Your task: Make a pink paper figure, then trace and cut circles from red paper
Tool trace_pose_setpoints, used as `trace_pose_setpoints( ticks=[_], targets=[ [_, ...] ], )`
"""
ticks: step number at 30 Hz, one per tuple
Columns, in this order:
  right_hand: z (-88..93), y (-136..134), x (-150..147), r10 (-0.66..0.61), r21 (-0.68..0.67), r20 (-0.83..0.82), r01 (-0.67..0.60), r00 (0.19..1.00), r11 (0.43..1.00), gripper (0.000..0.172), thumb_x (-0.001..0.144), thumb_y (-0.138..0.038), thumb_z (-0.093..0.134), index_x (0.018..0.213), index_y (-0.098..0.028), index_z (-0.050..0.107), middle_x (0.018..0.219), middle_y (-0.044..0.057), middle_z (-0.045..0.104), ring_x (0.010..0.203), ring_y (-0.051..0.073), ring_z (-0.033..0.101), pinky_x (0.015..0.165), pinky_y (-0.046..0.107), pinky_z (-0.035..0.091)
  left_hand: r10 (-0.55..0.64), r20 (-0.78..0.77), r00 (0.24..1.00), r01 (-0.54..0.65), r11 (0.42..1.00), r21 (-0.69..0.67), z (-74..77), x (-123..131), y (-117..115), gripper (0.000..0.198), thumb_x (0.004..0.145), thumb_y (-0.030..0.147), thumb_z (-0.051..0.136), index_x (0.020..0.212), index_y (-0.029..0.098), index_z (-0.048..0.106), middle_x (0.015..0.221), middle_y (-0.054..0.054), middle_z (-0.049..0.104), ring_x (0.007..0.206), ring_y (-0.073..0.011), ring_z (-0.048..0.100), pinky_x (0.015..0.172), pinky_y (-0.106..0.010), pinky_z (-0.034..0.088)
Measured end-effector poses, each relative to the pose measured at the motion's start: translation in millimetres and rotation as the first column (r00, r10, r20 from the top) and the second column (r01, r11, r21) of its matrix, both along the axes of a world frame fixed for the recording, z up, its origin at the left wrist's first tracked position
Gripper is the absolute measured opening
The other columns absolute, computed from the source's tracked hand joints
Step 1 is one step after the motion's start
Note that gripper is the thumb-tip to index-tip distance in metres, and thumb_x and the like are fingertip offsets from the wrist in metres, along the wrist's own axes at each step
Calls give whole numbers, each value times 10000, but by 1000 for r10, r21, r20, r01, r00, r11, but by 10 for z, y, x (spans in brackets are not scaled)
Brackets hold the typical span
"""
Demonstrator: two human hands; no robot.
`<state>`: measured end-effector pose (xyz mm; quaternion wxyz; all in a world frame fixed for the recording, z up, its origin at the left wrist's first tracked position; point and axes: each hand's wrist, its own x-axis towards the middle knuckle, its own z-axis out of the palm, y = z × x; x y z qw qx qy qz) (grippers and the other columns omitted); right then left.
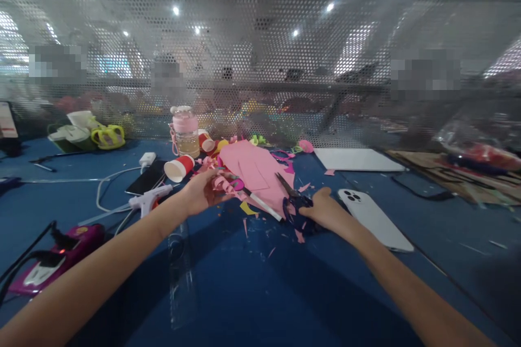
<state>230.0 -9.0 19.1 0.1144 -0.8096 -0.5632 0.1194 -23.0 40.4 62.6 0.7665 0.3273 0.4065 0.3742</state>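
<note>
Perforated screen: the screen (260,49) spans the back; shapes behind it are blurred or pixelated.
Blue desk: the desk (236,287) runs past the frame's lower edge.
Pink sheet: the pink sheet (246,160) lies mid-desk between the hands, its edges partly hidden by scraps.
Right hand: curled around the handles of dark scissors (299,200), blades over the sheet; some fingers hidden.
Left hand: the left hand (201,190) half-curls around pink paper curls (223,183); cannot tell whether it pinches them.
Bottle: the bottle (187,133) contains pale yellowish liquid.
Red cup: the red cup (179,168) lies tipped, contents unclear.
</note>
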Motion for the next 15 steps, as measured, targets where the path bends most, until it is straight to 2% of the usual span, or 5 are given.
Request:
trace_pose_setpoints(
  ticks=[5,8,11,14,15],
  targets=[
    [14,-12,-26,-28,87,39,25,999,996,441,688,-153,505,1050,47,352,726,191,606,703,272,605,528,283,374,-77,-83,994,85,992,96,-74,6,25,195,834,142,441,689,108,566,511,7,516,532,-97,566,594,-241,519],
    [-2,-7,-38,-56,260,45,43,997,965,285,707,-139,476,962,-37,399,758,178,591,716,268,601,576,305,395,6,-182,983,41,966,254,-131,8,33,83,790,122,510,733,126,570,562,22,541,528,-88,555,563,-236,503],
    [-54,33,9,-13,542,-70,49,997,839,151,721,-199,476,841,-148,402,734,110,565,656,227,581,586,323,420,51,-225,973,32,936,350,-144,7,43,62,743,155,586,799,128,592,639,14,586,544,-74,550,547,-202,476],
    [-103,81,58,165,747,-311,133,936,651,230,673,-279,541,824,-188,394,682,29,525,626,187,555,625,341,448,70,-247,967,50,893,448,-112,2,50,105,704,199,634,715,120,566,617,22,580,522,-63,551,534,-183,458],
    [-109,89,56,221,756,-422,207,879,621,275,642,-302,575,831,-189,410,677,15,522,625,177,551,631,341,454,67,-251,966,66,872,485,-96,-1,50,136,699,220,638,681,122,546,578,35,556,482,-57,535,507,-180,451]
  ],
)
